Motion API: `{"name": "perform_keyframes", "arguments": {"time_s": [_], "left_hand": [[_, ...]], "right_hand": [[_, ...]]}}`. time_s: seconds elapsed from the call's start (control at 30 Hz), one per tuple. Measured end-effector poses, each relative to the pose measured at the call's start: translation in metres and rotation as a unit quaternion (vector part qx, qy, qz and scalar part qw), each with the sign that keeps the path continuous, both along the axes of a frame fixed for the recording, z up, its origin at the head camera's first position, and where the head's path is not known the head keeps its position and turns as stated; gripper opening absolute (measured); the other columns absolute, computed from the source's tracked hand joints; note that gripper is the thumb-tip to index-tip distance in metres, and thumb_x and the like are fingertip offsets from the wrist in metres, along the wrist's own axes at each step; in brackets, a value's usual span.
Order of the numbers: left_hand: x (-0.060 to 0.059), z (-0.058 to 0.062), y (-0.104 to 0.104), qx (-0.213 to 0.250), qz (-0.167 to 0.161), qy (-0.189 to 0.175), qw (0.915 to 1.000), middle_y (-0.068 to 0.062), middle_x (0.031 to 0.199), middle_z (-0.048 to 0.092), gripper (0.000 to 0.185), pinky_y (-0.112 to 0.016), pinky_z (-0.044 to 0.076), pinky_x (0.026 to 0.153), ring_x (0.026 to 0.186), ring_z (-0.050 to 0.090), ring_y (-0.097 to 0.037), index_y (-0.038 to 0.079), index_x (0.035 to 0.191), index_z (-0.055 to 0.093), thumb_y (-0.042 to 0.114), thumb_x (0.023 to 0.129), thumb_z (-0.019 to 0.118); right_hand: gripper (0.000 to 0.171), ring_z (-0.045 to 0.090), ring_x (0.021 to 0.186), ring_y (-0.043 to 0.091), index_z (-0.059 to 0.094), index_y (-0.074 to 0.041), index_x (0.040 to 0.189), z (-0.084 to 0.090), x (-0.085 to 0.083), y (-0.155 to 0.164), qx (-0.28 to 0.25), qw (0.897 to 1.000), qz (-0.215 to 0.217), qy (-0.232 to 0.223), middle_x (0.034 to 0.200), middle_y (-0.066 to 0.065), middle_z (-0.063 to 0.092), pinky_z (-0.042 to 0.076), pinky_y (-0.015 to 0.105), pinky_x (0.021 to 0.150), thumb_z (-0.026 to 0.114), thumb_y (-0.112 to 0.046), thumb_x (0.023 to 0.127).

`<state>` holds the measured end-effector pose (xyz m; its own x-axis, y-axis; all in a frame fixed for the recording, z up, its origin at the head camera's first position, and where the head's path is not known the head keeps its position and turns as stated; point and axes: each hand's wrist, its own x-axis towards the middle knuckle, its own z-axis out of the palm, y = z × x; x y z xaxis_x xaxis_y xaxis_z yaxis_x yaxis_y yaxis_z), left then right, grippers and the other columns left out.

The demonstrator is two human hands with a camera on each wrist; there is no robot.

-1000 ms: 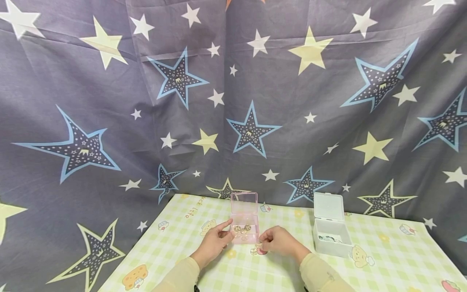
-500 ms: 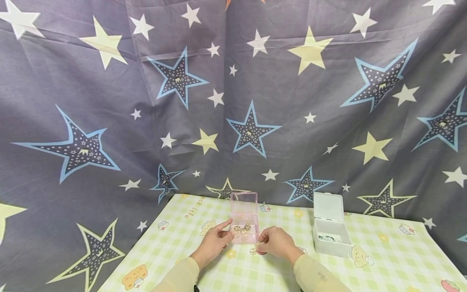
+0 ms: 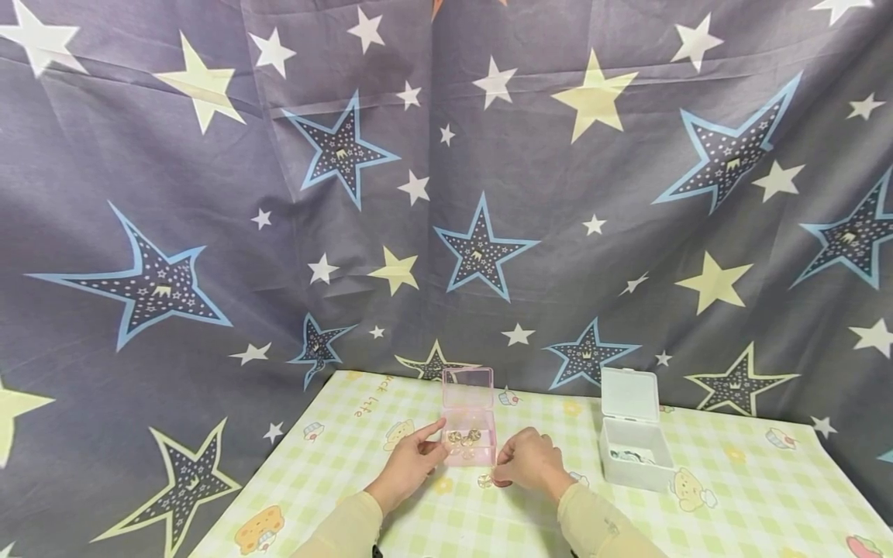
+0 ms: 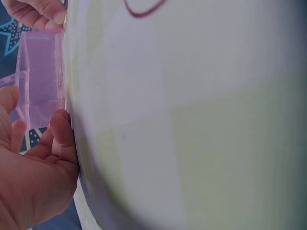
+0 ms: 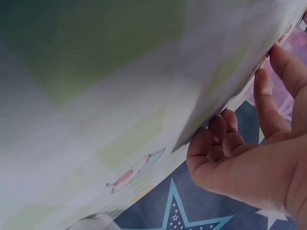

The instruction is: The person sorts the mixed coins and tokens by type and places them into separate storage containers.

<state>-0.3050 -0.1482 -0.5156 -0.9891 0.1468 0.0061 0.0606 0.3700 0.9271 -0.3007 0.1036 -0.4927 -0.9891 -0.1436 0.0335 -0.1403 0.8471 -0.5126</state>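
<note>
A clear pink box [image 3: 467,391] stands with its lid raised, and several round gold-coloured pieces [image 3: 474,435] lie inside. My left hand [image 3: 412,461] holds the box at its left side; in the left wrist view its thumb and fingers curve about the pink wall [image 4: 41,72]. In front of the box's right corner, my right hand [image 3: 529,463] is low over the table. Its thumb and index finger pinch a small gold-coloured piece [image 5: 263,62], mostly hidden in the head view. Just left of those fingertips another round gold-coloured piece [image 3: 484,481] lies on the cloth.
To the right stands a white box [image 3: 636,469], its lid raised, with small greenish pieces inside. A green checked tablecloth [image 3: 293,465] with printed cartoon figures covers the table. Behind it hangs a dark curtain [image 3: 391,325] with stars.
My right hand has shifted slightly left and its fingertips now cover the small gold-coloured piece that showed beside them. My left hand and both boxes stay in place.
</note>
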Motion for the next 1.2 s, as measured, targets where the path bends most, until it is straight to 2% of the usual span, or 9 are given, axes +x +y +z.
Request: {"name": "perform_keyframes", "arguments": {"time_s": [0.13,0.27,0.53,0.8,0.93,1.0,1.07,1.2], "left_hand": [[-0.001,-0.001,0.001,0.0,-0.002,0.0,1.0,-0.007,0.112,0.078,0.061,-0.022,0.052,0.063,0.083,0.065,-0.016,0.014,0.159,0.052,0.026,0.103,0.073],[-0.003,-0.002,0.0,-0.004,0.001,-0.001,1.0,-0.007,0.113,0.078,0.061,-0.023,0.052,0.063,0.082,0.065,-0.016,0.016,0.159,0.053,0.026,0.103,0.073],[-0.001,0.0,0.001,-0.01,0.012,-0.012,0.9998,-0.007,0.114,0.077,0.06,-0.022,0.05,0.061,0.076,0.062,-0.014,0.019,0.159,0.052,0.027,0.103,0.072],[0.001,0.001,0.002,-0.001,0.009,-0.007,0.9999,-0.007,0.111,0.078,0.06,-0.021,0.048,0.059,0.073,0.058,-0.013,0.015,0.159,0.052,0.024,0.103,0.072],[0.002,0.002,0.002,0.002,0.007,-0.004,1.0,-0.006,0.11,0.078,0.06,-0.02,0.048,0.058,0.072,0.058,-0.013,0.014,0.159,0.052,0.023,0.103,0.072],[0.003,0.003,0.002,0.0,0.007,-0.005,1.0,-0.006,0.109,0.077,0.06,-0.02,0.047,0.058,0.072,0.057,-0.013,0.015,0.159,0.052,0.024,0.103,0.072],[0.003,0.003,0.002,0.0,0.006,-0.007,1.0,-0.006,0.109,0.077,0.06,-0.02,0.047,0.057,0.072,0.056,-0.013,0.015,0.16,0.051,0.024,0.104,0.071],[0.004,0.004,0.002,0.004,0.001,-0.007,1.0,-0.006,0.109,0.077,0.061,-0.02,0.047,0.057,0.071,0.056,-0.013,0.014,0.16,0.05,0.025,0.104,0.071]], "right_hand": [[0.025,0.055,0.109,0.036,0.073,-0.028,0.069,0.003,0.004,0.011,-0.004,1.0,0.012,-0.004,0.116,0.001,0.067,0.046,0.065,0.095,0.097,-0.038,0.072],[0.025,0.051,0.129,0.044,0.073,-0.027,0.073,0.004,0.005,0.026,-0.022,0.999,0.03,-0.007,0.139,0.01,0.065,0.038,0.073,0.106,0.096,-0.037,0.074],[0.019,0.054,0.126,0.043,0.075,-0.028,0.076,0.003,0.001,0.039,-0.015,0.998,0.058,-0.007,0.142,0.012,0.064,0.038,0.073,0.106,0.094,-0.026,0.074],[0.021,0.054,0.125,0.04,0.075,-0.025,0.075,0.001,0.0,0.038,-0.01,0.998,0.055,-0.01,0.138,0.01,0.065,0.038,0.071,0.107,0.096,-0.023,0.073],[0.023,0.056,0.119,0.035,0.074,-0.023,0.074,0.001,-0.001,0.038,-0.01,0.998,0.055,-0.008,0.128,0.005,0.067,0.041,0.066,0.104,0.097,-0.022,0.071],[0.023,0.058,0.109,0.03,0.073,-0.02,0.075,0.0,-0.001,0.039,-0.022,0.997,0.072,-0.004,0.117,0.004,0.068,0.046,0.058,0.099,0.096,-0.019,0.072],[0.021,0.058,0.096,0.023,0.074,-0.015,0.079,0.0,-0.001,0.041,-0.049,0.994,0.098,-0.009,0.103,0.003,0.069,0.05,0.044,0.091,0.094,-0.014,0.074],[0.018,0.055,0.075,0.012,0.072,-0.004,0.087,-0.001,-0.002,0.047,-0.134,0.977,0.161,-0.04,0.082,0.005,0.067,0.047,0.025,0.07,0.089,-0.003,0.08]]}}
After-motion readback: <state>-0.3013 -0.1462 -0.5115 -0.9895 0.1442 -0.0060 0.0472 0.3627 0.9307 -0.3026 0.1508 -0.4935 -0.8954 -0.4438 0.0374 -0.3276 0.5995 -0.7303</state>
